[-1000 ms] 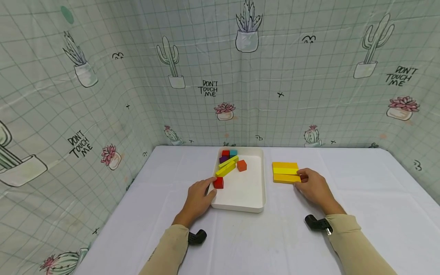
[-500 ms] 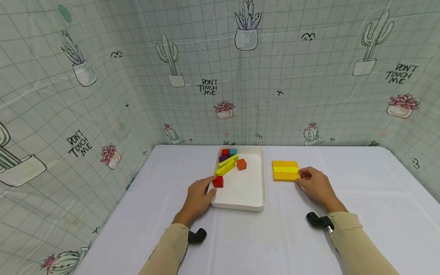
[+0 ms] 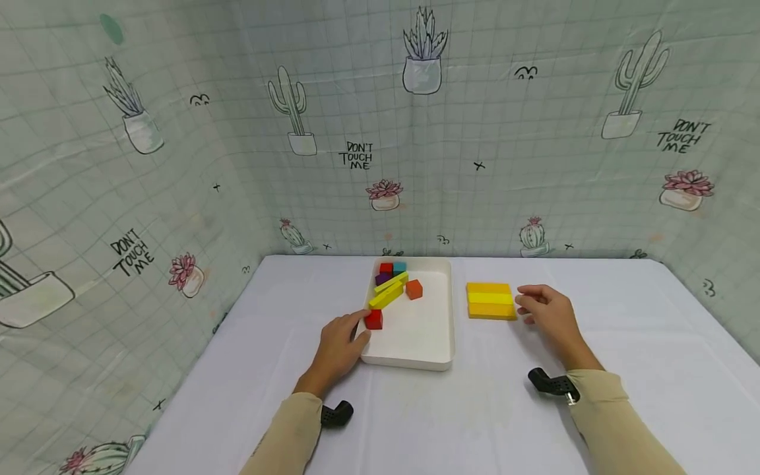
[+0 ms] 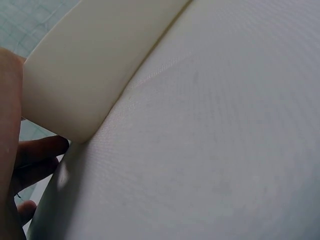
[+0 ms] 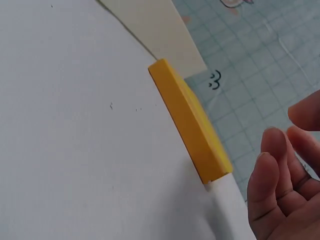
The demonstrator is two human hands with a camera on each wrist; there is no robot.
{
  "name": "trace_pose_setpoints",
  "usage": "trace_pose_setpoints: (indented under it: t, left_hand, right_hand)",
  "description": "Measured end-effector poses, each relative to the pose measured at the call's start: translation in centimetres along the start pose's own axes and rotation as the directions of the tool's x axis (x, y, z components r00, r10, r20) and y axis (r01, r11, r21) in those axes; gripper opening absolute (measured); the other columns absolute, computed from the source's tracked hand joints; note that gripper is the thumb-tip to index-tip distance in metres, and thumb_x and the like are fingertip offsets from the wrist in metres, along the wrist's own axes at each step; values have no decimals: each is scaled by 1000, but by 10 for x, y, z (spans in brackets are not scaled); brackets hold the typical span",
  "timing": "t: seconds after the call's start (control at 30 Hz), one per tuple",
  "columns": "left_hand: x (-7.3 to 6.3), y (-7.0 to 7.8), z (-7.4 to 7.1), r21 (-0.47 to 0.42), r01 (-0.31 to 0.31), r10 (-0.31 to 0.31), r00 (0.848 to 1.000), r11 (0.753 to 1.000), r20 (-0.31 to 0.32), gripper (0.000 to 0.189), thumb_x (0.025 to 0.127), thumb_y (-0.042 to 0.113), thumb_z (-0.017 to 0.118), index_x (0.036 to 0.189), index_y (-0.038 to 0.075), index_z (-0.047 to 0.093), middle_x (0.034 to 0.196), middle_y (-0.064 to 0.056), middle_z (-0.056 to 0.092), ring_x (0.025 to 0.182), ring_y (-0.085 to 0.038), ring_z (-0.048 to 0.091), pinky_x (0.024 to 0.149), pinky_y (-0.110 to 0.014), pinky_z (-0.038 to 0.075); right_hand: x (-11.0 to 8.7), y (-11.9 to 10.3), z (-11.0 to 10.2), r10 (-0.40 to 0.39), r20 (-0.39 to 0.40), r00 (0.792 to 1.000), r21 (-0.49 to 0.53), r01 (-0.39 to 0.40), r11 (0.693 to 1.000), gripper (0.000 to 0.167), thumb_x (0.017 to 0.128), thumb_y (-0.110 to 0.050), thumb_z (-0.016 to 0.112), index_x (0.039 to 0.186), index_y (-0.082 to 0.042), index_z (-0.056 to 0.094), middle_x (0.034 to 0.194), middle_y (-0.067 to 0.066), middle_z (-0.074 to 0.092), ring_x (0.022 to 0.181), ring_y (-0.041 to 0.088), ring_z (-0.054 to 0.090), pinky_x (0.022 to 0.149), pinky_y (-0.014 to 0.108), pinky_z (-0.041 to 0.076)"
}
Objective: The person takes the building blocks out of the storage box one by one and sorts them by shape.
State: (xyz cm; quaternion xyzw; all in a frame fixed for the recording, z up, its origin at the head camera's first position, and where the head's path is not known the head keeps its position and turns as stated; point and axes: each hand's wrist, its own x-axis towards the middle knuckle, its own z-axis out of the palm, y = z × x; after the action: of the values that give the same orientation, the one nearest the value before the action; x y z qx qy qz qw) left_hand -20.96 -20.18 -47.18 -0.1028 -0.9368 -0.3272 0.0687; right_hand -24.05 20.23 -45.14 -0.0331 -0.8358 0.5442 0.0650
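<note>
In the head view, my left hand (image 3: 340, 344) holds the left side of a white tray (image 3: 410, 363) near its front corner. In the left wrist view, the tray wall (image 4: 90, 70) hides part of the fingers. Inside the tray, a red cube (image 3: 373, 320) sits beside the left fingertips. My right hand (image 3: 552, 316) hovers just right of a row of flat yellow blocks (image 3: 490, 299) on the table, fingers loosely bent and holding nothing. In the right wrist view, a gap separates the fingertips from the orange-yellow block (image 5: 187, 125) at the row's front.
Two bright yellow sticks (image 3: 387, 295) lie slanted in the tray, near an orange cube (image 3: 413, 289). Behind them stand a purple cube (image 3: 382, 279), another red cube (image 3: 386, 269) and a teal cube (image 3: 400, 268). A printed cloth (image 3: 475, 218) hangs behind the white table.
The front yellow block has been pushed level and tight against the others. My right hand has let go and drawn off slightly to the right. The left hand keeps its place.
</note>
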Motion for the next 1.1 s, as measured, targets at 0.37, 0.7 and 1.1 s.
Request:
trace_pose_setpoints:
  t: [0.37,0.7,1.1]
  left_hand:
    - [2,-4,-4,-2,-6,6,1000,1000,-26,47,98,26,58,144,17,55,138,-7,59,127,-30,50,112,-58,30]
    - [-1,-3,-2,-1,-1,1,1000,1000,-23,47,97,26,59,144,17,56,138,-7,60,127,-30,51,112,-58,30]
    - [0,-3,1,10,-4,4,1000,1000,3,47,98,26,58,144,17,56,138,-7,59,127,-31,50,113,-58,28]
  right_hand:
    - [15,-39,38,-5,127,992,132,-12,991,43,102,-26,58,133,2,55,125,19,61,96,21,62,79,21,54]
    - [27,-58,71,-27,238,971,193,-20,981,42,101,-27,60,129,4,57,112,16,65,94,22,64,78,27,56]
    - [38,-68,97,6,348,937,133,-56,990,39,102,-25,57,129,3,58,117,21,65,99,31,64,80,31,57]
